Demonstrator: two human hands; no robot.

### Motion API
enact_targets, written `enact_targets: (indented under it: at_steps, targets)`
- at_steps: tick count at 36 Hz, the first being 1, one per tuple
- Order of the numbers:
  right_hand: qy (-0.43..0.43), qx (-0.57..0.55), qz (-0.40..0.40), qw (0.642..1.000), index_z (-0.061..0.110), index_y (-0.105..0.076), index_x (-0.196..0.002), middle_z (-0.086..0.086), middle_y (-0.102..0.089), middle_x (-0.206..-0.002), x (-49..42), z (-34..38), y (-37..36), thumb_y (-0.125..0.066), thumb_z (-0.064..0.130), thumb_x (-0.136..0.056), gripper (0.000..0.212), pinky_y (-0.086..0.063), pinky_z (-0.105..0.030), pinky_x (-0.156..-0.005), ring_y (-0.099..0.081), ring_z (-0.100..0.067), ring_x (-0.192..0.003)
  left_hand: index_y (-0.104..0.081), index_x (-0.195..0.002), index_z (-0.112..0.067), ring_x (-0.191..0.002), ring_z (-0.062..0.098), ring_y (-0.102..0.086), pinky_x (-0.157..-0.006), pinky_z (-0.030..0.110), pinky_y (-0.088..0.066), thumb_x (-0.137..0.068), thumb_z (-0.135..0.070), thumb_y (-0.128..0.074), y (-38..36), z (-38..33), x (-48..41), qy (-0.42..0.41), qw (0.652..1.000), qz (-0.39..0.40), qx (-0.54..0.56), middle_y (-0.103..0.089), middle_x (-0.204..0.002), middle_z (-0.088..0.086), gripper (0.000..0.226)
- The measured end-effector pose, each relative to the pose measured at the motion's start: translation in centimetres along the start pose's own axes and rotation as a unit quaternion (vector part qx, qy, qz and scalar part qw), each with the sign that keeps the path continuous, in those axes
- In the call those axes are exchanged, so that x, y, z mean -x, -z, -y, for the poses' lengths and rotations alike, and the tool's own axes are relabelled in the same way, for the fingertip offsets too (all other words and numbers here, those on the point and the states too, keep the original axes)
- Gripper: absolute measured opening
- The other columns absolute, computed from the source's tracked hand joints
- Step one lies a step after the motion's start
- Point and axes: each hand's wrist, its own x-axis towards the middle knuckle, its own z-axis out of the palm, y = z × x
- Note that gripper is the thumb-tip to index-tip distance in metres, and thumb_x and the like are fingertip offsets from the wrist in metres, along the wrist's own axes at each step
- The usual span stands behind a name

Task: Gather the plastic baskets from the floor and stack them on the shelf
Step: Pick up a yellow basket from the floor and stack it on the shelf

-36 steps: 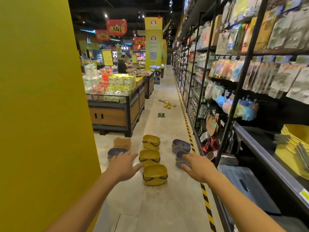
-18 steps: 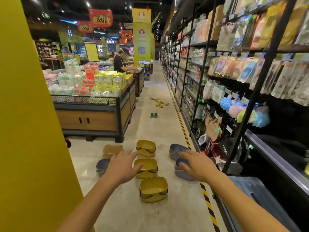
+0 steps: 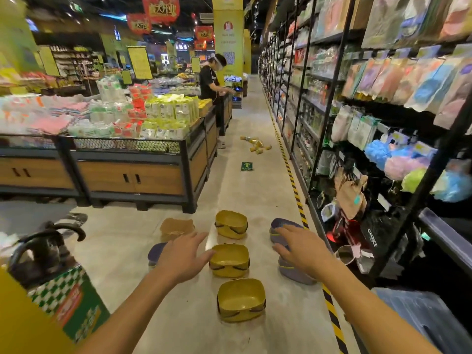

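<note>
Progress: nil as far as can be seen. Seven baskets are counted, all on the pale concrete floor (image 3: pixel 255 195).

Just left of the left hand, partly hidden behind it, sits a purple plastic basket (image 3: pixel 155 251). Beyond that hand's fingertips stands a tan plastic basket (image 3: pixel 176 226). The left hand (image 3: pixel 182 254) is extended palm down, fingers straight and spread, grasping nothing.

Between the two hands, three yellow plastic baskets (image 3: pixel 229 260) stand upright in a line running away from the person, apart from one another. The middle one is just beside the left thumb.

The right hand (image 3: pixel 298 249) is likewise released, fingers spread, holding nothing. Two purple plastic baskets (image 3: pixel 293 273) lie under and beyond it; contact cannot be determined.

Well to the right of the right hand runs the grey metal shelf ledge (image 3: pixel 444 236). No stacked baskets can be made out on the portion visible.

Assessment: gathering not yet begun. All of it is left to do: pick up, nest and shelve all seven.
</note>
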Motion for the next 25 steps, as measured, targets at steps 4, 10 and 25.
enact_targets:
  at_steps: [4,10,25]
  targets:
    - [0.015,-0.001,-0.005,1.000,0.029,-0.046,-0.143,0.005,-0.056,-0.140,-4.4,-3.7,-0.5,-0.037,0.057,-0.098,0.054,-0.046,-0.040,-0.101,-0.054,-0.021,-0.125,-0.039,-0.152,-0.037,-0.136,0.015,-0.049,-0.110,0.039,-0.047,-0.094,-0.064,-0.049,-0.8,-1.3,-4.2,0.031,0.999,0.003,0.025,-0.046,-0.155,-0.009,0.064]
    - [0.032,-0.001,0.018,0.999,0.028,-0.046,-0.143,0.003,-0.055,-0.139,-10.2,-7.8,-1.3,-0.037,0.055,-0.100,0.052,-0.045,-0.042,-0.102,-0.055,-0.023,-0.123,-0.040,-0.151,-0.037,-0.134,0.016,-0.051,-0.107,0.040,-0.049,-0.094,-0.064,-0.049,-2.0,-3.0,-10.1,0.056,0.997,0.008,0.043,-0.047,-0.154,-0.009,0.064]
    - [0.020,-0.038,0.084,0.996,0.027,-0.039,-0.151,0.002,-0.047,-0.151,-24.2,-12.4,-7.2,-0.037,0.054,-0.101,0.058,-0.048,-0.038,-0.098,-0.052,-0.023,-0.130,-0.044,-0.150,-0.026,-0.135,0.021,-0.051,-0.112,0.041,-0.041,-0.097,-0.056,-0.052,-7.1,0.0,-23.0,0.107,0.983,0.072,0.129,-0.049,-0.153,-0.002,0.062]
